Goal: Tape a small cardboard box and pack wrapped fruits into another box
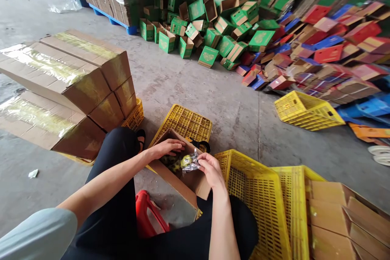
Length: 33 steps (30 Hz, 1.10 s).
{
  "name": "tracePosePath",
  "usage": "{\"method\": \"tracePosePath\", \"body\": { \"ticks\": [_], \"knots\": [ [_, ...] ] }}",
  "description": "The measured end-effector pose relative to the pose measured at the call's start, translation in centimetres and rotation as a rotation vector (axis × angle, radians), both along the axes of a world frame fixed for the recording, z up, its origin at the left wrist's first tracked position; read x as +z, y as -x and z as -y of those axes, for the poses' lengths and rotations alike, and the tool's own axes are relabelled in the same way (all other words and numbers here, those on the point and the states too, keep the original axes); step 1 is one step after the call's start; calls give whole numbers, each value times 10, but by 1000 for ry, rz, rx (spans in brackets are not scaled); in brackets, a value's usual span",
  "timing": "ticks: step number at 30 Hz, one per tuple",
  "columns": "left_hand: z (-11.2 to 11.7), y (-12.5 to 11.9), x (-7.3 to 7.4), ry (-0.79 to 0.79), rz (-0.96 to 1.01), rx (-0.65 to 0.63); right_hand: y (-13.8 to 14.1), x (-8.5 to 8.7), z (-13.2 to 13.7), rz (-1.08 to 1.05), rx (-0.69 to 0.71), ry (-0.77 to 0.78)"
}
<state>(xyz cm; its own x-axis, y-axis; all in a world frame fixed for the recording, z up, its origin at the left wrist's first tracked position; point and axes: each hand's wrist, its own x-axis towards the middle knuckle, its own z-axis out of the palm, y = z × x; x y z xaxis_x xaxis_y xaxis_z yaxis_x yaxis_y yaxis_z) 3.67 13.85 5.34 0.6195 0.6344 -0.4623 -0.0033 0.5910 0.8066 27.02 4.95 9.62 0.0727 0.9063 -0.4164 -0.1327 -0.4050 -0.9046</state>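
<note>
An open cardboard box [173, 178] rests on an upturned yellow crate in front of my knees. Inside lie several yellow-green round things, partly in shadow. My right hand [211, 169] pinches the crinkled edge of a clear plastic wrapper [192, 165] around one round yellow-green piece, perhaps a fruit, just inside the box's right part. My left hand [169, 148] reaches over the box's left part, fingers stretched out and slightly bent above the contents. Whether its fingertips touch anything is hidden. Behind the box lies a dark tape dispenser [201, 144].
Taped cartons [82, 77] stand stacked on the left. Yellow crates [252, 187] and flattened-looking cartons [332, 215] are on my right. A red plastic stool [149, 213] is beneath me. Green boxes [210, 40] and red-blue boxes [329, 53] pile up behind; another crate [307, 109] sits nearer.
</note>
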Motion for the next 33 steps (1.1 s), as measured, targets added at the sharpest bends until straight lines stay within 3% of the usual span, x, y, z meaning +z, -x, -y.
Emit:
{"method": "tracePosePath", "body": {
  "ticks": [8,14,19,26,33],
  "knots": [
    [12,0,13,-94,91,-300,4,5,0,-153,-64,-28],
    [3,6,21,-172,-48,-188,2,2,-4,-117,-129,-36],
    [-1,11,18,-213,-197,-114,0,-4,-6,-135,-160,-47],
    [-1,8,8,-262,-175,-102,1,-7,-5,-82,-235,-50],
    [0,6,8,-272,-165,-91,3,-6,-5,45,-269,-60]
  ]
}}
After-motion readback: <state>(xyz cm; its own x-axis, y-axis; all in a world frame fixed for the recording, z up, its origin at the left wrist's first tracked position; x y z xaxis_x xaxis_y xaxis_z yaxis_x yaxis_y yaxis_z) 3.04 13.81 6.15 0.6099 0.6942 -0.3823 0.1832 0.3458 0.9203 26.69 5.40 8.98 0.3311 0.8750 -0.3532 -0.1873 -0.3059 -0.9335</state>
